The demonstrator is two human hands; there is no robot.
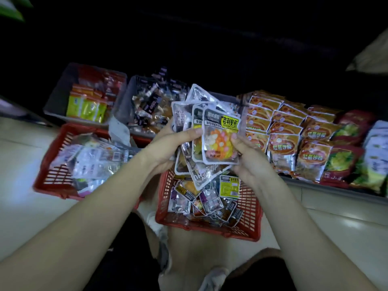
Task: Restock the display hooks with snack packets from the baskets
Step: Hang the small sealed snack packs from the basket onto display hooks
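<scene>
Snack packets point(219, 141): glossy silver-edged pouches, yellow-and-black labels, colourful contents

The upper view is lost in darkness, and a green shape point(12, 9) at the top left corner and a pale shape point(371, 55) at the right edge are cut off and blurred. The fingers of the left hand point(168, 148) and right hand point(249, 164) are hidden behind the held packets point(220, 139), of which all but the front one are largely covered. The left basket point(52, 179) and the bins point(60, 95) are smeared by blur, their contents' print unreadable, and the shelf row point(283, 143) is cut off at the right edge.
</scene>
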